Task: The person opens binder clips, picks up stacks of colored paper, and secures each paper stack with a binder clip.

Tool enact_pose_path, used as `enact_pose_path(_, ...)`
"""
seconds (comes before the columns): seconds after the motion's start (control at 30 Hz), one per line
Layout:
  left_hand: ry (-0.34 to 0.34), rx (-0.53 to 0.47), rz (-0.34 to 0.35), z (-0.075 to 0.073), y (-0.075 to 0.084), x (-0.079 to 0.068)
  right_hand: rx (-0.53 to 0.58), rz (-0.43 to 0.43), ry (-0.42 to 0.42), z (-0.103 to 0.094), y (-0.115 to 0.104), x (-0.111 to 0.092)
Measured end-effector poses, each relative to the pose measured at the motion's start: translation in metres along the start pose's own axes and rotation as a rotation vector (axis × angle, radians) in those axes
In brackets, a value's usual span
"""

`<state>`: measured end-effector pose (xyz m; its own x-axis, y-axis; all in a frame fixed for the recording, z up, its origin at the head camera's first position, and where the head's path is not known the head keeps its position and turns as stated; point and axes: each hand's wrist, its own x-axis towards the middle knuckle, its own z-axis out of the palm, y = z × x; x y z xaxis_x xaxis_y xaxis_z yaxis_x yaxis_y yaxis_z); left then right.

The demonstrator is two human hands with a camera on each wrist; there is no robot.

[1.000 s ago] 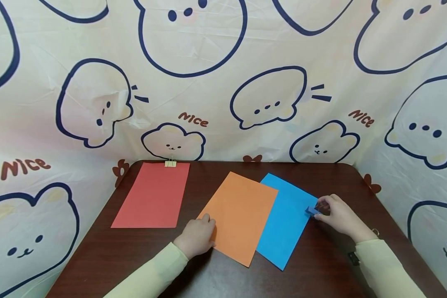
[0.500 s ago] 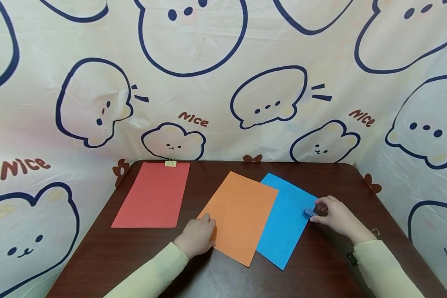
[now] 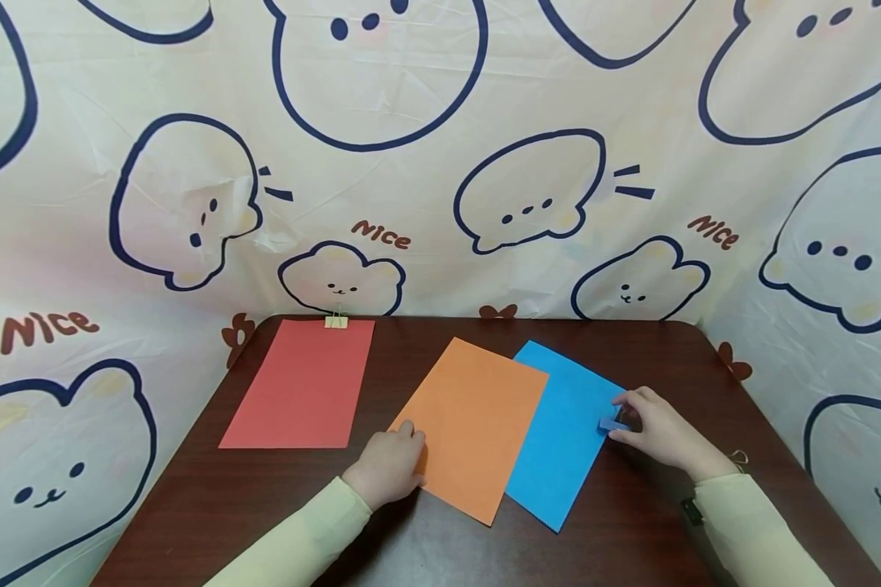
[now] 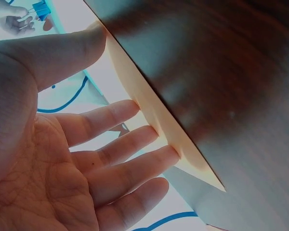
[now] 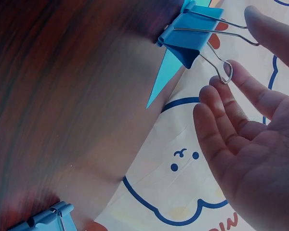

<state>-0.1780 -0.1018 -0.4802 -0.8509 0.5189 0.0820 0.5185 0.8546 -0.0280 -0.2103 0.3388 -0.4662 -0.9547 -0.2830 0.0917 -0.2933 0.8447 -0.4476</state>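
Observation:
At the right edge of the blue paper [image 3: 565, 440] sits a blue binder clip [image 3: 612, 425]. My right hand [image 3: 661, 432] holds this clip by its wire handles, thumb on one and a fingertip on the other, as the right wrist view shows the clip [image 5: 192, 29]. Fingers of my left hand [image 3: 387, 465] rest on the left edge of the orange paper [image 3: 484, 432], with the thumb near its lower left edge. In the left wrist view those fingers [image 4: 130, 168] are mostly straight and touch the sheet. The orange paper overlaps part of the blue one.
Red paper [image 3: 301, 387] lies at the back left with a pale yellow binder clip [image 3: 336, 323] on its far edge. Beside my right wrist are a gold-coloured wire loop [image 3: 739, 461] and a dark clip [image 3: 692, 512]. A patterned cloth [image 3: 440, 187] hangs behind the brown table [image 3: 440, 562].
My right hand has shifted slightly left and down, and the blue clip has turned a little at the paper's edge. My left hand and the papers look unchanged.

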Motion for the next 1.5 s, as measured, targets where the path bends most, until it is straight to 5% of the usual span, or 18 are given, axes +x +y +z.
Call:
enact_pose_path(0.8, 0.009, 0.003, 0.01, -0.001, 0.0, -0.001, -0.014, -0.012, 0.0, -0.001, -0.006, -0.002)
enact_pose_path(1.5, -0.014, -0.016, 0.001, -0.003, -0.001, 0.0, 0.028, 0.075, 0.057, -0.003, -0.013, 0.003)
